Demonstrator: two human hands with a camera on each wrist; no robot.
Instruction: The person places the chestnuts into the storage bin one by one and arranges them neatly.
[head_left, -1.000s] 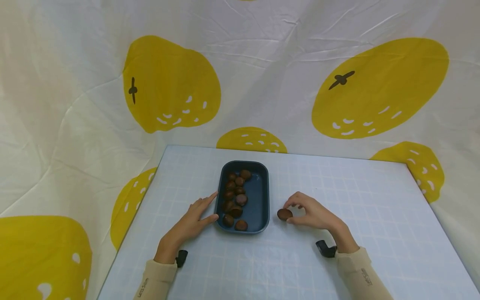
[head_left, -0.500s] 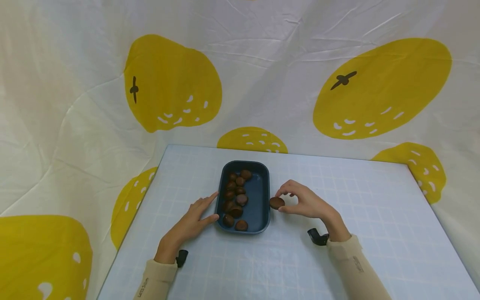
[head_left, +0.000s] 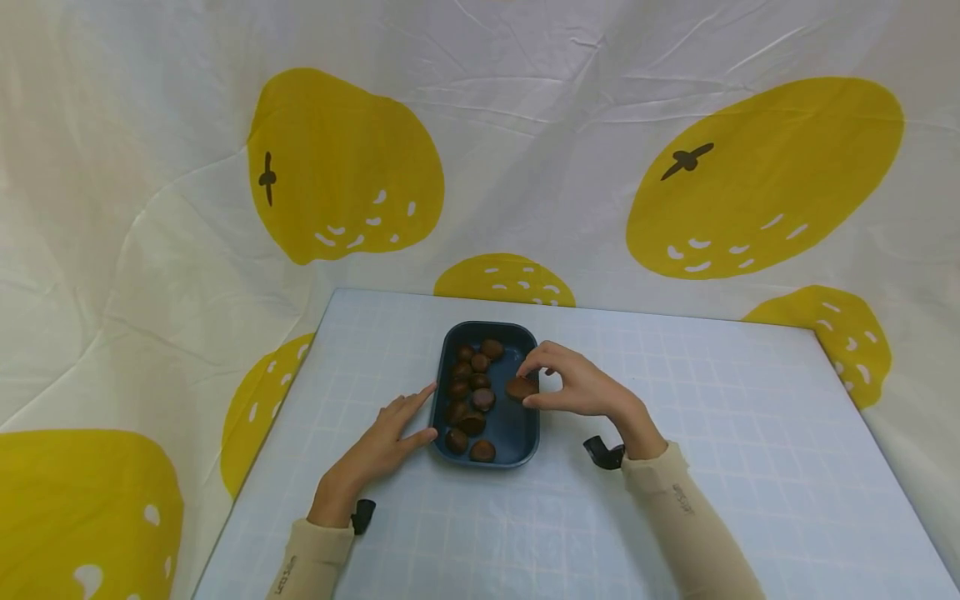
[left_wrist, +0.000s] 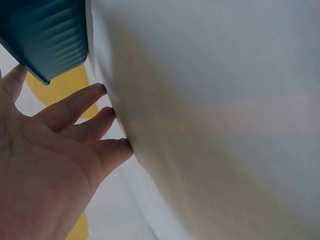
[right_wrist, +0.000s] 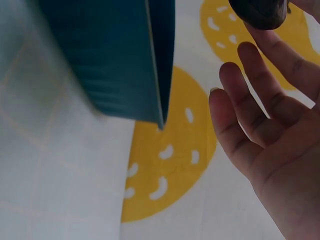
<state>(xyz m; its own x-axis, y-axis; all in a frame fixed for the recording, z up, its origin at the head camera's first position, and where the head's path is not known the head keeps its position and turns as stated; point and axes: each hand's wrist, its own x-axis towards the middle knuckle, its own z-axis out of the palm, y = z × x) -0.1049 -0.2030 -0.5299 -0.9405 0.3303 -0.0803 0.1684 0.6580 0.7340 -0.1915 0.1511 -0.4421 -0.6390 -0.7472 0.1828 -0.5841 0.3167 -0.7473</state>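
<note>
A dark blue rectangular tray [head_left: 517, 446] lies on the table with several brown chestnuts [head_left: 480, 400] grouped along its left side. Between thumb and forefinger my right hand [head_left: 581, 385] pinches one chestnut [head_left: 520, 388] over the right part of the tray. That same chestnut [right_wrist: 262, 12] shows at the top of the right wrist view, the other fingers spread below it. My left hand [head_left: 380, 442] rests beside the tray's left wall, fingers extended, thumb and forefinger touching it. In the left wrist view, fingertips [left_wrist: 122, 145] of the left hand meet the table surface.
A pale table [head_left: 480, 533] with a faint grid carries the tray. Behind it hangs a white cloth [head_left: 540, 167] printed with large yellow fruit shapes. A black wrist device [head_left: 603, 452] sits under the right wrist, another black device [head_left: 363, 517] under the left.
My right hand has carried the pinched chestnut from the table right of the tray, leftward and away from me, to over the tray. The left hand has stayed put.
</note>
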